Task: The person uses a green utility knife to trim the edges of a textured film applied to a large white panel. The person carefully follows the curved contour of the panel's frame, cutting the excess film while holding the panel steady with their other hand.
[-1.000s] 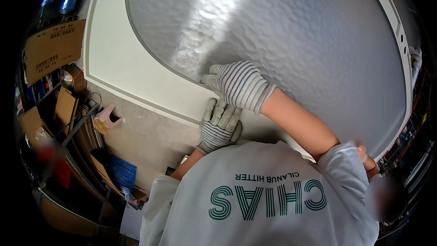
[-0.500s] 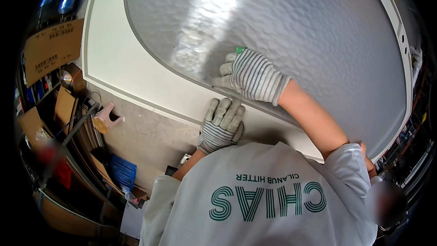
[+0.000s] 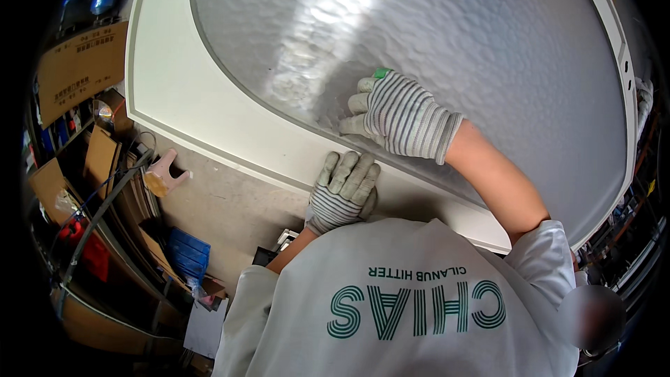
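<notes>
A large pale panel with a white frame point(image 3: 164, 63) and a rippled, translucent glass-like pane point(image 3: 474, 42) lies before me. A dark grey strip edges the pane. My left hand point(image 3: 343, 188), in a grey-and-striped work glove, rests flat on the near part of the frame, fingers extended. Just beyond it, my right hand point(image 3: 406, 115), gloved alike, is curled over the pane by its near edge. A small green piece point(image 3: 381, 72) shows at the top of its fist. What the fist encloses is mostly hidden, and its fingertips are close to the edge strip.
To the left are a pink stool point(image 3: 164, 173), a brown cardboard sheet point(image 3: 84, 63), leaning boards point(image 3: 101, 164) and a blue slatted item point(image 3: 188, 255). Another person's blurred head point(image 3: 592, 318) is at the lower right. Racks line the right rim.
My right hand has shifted slightly right along the pane's edge, still curled round the green-ended thing. My left hand stays flat on the frame.
</notes>
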